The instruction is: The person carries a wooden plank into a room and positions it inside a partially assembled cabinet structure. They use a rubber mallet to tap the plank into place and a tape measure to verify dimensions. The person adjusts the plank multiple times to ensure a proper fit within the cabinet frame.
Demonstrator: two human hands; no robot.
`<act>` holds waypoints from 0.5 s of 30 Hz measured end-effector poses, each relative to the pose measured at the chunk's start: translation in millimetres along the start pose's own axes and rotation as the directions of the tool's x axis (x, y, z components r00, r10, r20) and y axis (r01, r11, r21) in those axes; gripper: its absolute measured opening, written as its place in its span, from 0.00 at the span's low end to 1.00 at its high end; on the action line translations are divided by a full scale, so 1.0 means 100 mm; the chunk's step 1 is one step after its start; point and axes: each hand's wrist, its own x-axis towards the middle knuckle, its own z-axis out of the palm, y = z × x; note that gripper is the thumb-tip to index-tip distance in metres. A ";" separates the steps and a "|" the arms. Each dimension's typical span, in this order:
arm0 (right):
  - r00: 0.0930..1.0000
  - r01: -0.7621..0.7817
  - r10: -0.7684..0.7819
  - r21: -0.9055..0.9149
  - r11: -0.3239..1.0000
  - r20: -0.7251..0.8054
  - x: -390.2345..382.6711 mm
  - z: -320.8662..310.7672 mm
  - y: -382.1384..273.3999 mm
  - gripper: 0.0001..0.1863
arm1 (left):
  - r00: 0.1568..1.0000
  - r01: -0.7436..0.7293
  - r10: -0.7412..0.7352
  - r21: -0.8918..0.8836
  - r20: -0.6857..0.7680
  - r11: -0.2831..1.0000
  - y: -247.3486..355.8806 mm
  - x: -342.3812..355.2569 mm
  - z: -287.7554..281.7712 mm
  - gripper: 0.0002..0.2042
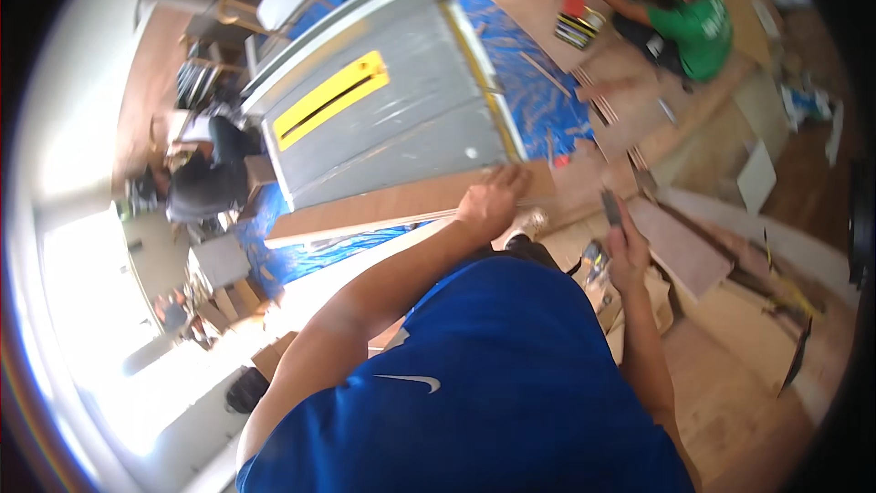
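Note:
My left hand grips a long plywood board along its top near the right end. The board lies against the near edge of a grey table saw with a long yellow insert. To the right, lower than that end of the board, my right hand holds a dark, flat hand tool pointing upward; its exact kind is blurred.
A co-worker in green crouches over panels at the upper right. A dark-clothed person is at the left, near chairs. Blue sheeting covers the floor around the saw. Loose boards and tools lie at right.

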 end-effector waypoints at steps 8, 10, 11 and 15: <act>0.649 0.760 -0.572 -0.459 0.459 0.502 0.94 0.53 -0.23 0.28 | 0.984 0.125 -0.138 -0.116 -0.114 0.985 -0.71 -0.80 -2.17 0.22; 0.422 0.906 -0.685 -0.272 0.323 0.593 1.26 1.02 -0.25 0.30 | 0.946 0.166 -0.262 -0.409 -0.191 0.897 -0.83 -0.98 -2.53 0.24; 0.323 0.946 -0.747 -0.175 0.273 0.582 1.40 1.34 -0.20 0.29 | 0.951 0.116 -0.230 -0.452 -0.206 0.884 -0.85 -1.07 -2.65 0.27; 0.320 0.948 -0.634 -0.239 0.212 0.704 1.63 2.36 -0.29 0.27 | 0.985 0.135 -0.171 -0.554 -0.014 0.822 -0.87 -1.01 -2.55 0.26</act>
